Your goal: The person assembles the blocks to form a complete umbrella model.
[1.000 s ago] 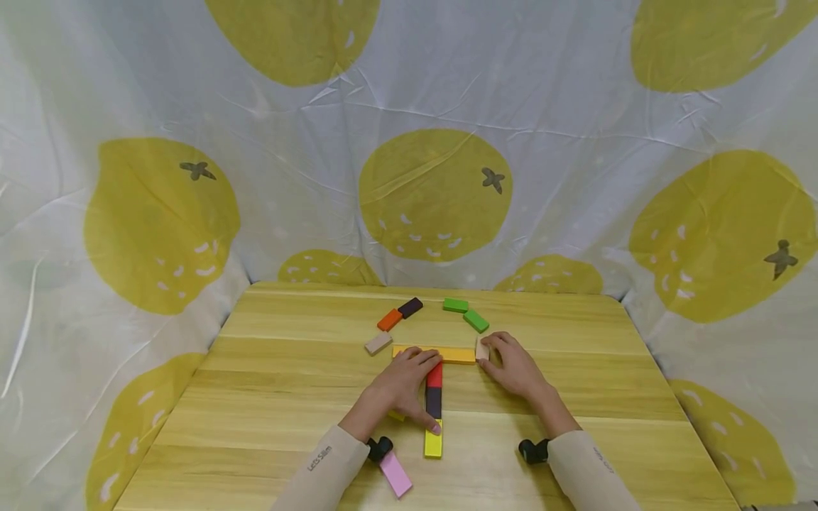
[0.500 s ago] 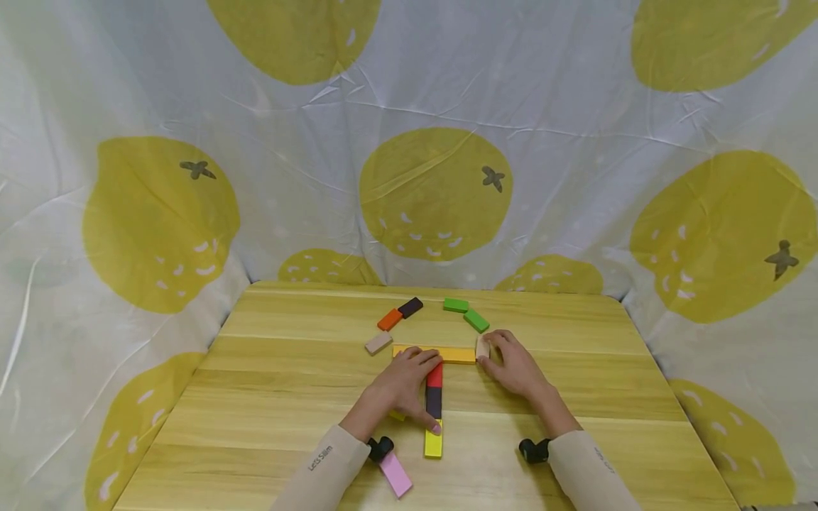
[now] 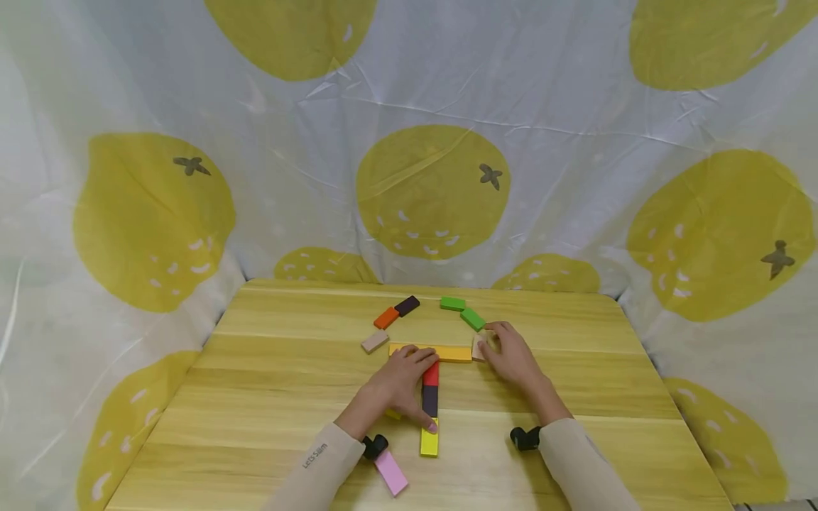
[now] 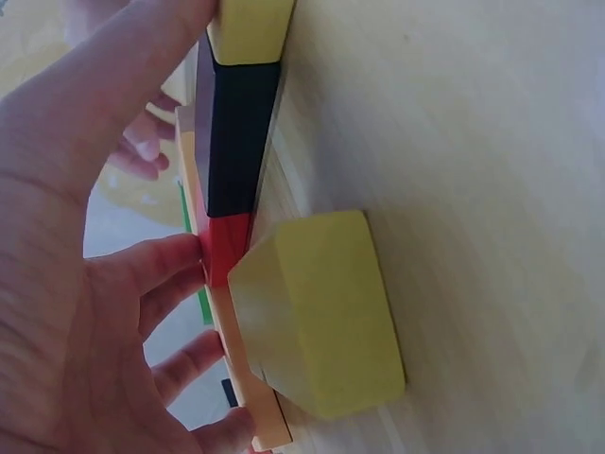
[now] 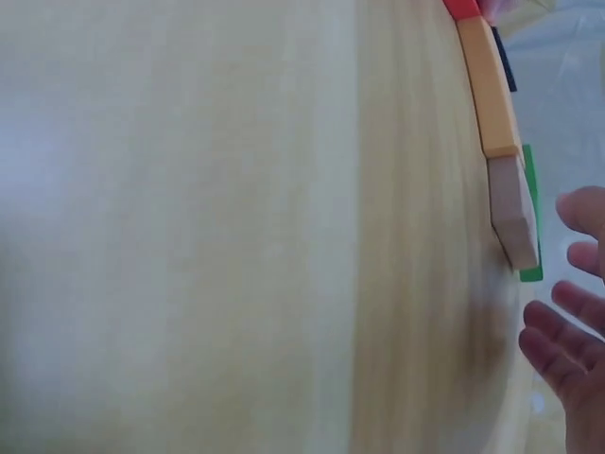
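My left hand (image 3: 397, 383) spans a row of blocks on the table. Its thumb rests on the yellow block (image 3: 429, 443), and its fingertips touch near the red block (image 3: 431, 374) and the long orange block (image 3: 455, 353). Between red and yellow lies a dark block (image 3: 430, 402). Another yellow block (image 4: 340, 312) sits under the left palm, mostly hidden in the head view. A plain wooden block (image 5: 511, 208) touches the orange block's right end. Beside it my right hand (image 3: 516, 360) has its fingers spread; the right wrist view shows them apart from the block.
Beyond the orange block, green blocks (image 3: 473, 319) curve on the right. An orange-red block (image 3: 386, 318), a dark block (image 3: 407, 306) and a plain wooden block (image 3: 375, 342) curve on the left. A pink block (image 3: 391, 474) lies near the left wrist. Lemon-print cloth hangs behind the table.
My right hand has let go of the plain wooden block and its fingers have spread. The left hand keeps its place on the blocks. The head view has shifted slightly.
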`<state>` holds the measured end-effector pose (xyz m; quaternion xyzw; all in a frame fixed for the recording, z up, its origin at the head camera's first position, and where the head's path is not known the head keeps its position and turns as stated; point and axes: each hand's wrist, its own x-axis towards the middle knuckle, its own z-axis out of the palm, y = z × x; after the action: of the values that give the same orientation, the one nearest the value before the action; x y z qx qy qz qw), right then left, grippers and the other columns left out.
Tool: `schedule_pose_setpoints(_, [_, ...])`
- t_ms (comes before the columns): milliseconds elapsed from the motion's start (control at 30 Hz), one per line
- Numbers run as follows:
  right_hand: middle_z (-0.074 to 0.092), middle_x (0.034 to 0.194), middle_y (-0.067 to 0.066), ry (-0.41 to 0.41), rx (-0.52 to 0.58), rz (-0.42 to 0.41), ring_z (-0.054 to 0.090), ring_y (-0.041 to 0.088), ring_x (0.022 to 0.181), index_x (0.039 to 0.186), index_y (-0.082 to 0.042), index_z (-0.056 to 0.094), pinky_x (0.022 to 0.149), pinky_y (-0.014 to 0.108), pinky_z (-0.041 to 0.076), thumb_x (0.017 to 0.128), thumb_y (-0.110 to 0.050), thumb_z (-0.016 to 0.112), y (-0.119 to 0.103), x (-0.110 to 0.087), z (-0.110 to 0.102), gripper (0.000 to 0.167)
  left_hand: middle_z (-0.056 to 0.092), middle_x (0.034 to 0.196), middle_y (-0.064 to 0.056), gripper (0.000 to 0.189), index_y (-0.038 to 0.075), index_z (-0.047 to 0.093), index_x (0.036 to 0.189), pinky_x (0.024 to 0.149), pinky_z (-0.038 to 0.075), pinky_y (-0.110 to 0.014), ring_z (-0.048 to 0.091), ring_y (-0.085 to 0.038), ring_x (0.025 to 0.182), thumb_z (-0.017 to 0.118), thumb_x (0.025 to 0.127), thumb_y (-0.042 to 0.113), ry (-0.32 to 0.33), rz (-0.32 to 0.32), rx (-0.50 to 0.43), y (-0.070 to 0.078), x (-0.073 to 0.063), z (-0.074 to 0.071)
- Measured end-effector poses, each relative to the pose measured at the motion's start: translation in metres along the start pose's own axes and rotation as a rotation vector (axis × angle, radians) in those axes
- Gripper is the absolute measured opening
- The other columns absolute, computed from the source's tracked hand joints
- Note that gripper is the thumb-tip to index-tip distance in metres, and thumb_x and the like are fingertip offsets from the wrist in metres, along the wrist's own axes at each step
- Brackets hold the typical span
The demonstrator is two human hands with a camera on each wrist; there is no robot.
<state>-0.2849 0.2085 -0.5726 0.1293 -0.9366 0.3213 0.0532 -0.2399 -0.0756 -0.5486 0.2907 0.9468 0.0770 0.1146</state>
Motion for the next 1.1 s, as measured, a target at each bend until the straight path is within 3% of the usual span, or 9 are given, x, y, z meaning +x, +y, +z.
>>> schedule_pose_setpoints(200, [0.062, 0.136, 0.018, 0.046, 0.038, 0.031, 0.062, 0.038, 0.121, 0.136, -0.003, 0.062, 0.098, 0.056, 0.054, 0.104, -0.024, 0.062, -0.003, 0.019, 0.004, 0.038, 0.034, 0.167, 0.004, 0.133, 0.024, 0.033, 0.163, 0.123, 0.032, -0.051, 0.032, -0.028, 0.151, 0.082, 0.055, 0.084, -0.001, 0.0, -0.006, -0.003, -0.002, -0.003])
schedule_pose_setpoints(500, [0.057, 0.143, 0.021, 0.014, 0.007, 0.086, 0.061, 0.038, 0.121, 0.137, -0.004, 0.061, 0.097, 0.053, 0.054, 0.102, -0.027, 0.066, -0.008, 0.041, 0.012, 0.043, 0.036, 0.166, 0.004, 0.133, 0.024, 0.035, 0.162, 0.121, 0.036, -0.049, 0.035, -0.027, 0.148, 0.08, 0.054, 0.086, 0.02, 0.023, 0.009, -0.002, 0.001, 0.001])
schedule_pose_setpoints(933, [0.071, 0.125, 0.019, -0.017, -0.107, 0.138, 0.069, 0.033, 0.107, 0.129, -0.007, 0.071, 0.089, 0.048, 0.059, 0.101, -0.02, 0.065, -0.013, 0.052, 0.017, 0.031, 0.036, 0.166, 0.004, 0.132, 0.024, 0.035, 0.162, 0.122, 0.035, -0.049, 0.035, -0.027, 0.148, 0.08, 0.055, 0.086, 0.021, 0.02, 0.01, 0.0, 0.0, 0.0])
schedule_pose_setpoints(1100, [0.07, 0.125, 0.018, -0.037, -0.078, 0.168, 0.068, 0.03, 0.103, 0.128, -0.007, 0.069, 0.087, 0.045, 0.058, 0.101, -0.018, 0.066, -0.015, 0.054, 0.016, 0.03, 0.034, 0.167, 0.004, 0.132, 0.023, 0.034, 0.162, 0.123, 0.034, -0.051, 0.033, -0.029, 0.15, 0.081, 0.055, 0.085, 0.013, 0.014, 0.006, -0.001, -0.001, 0.001])
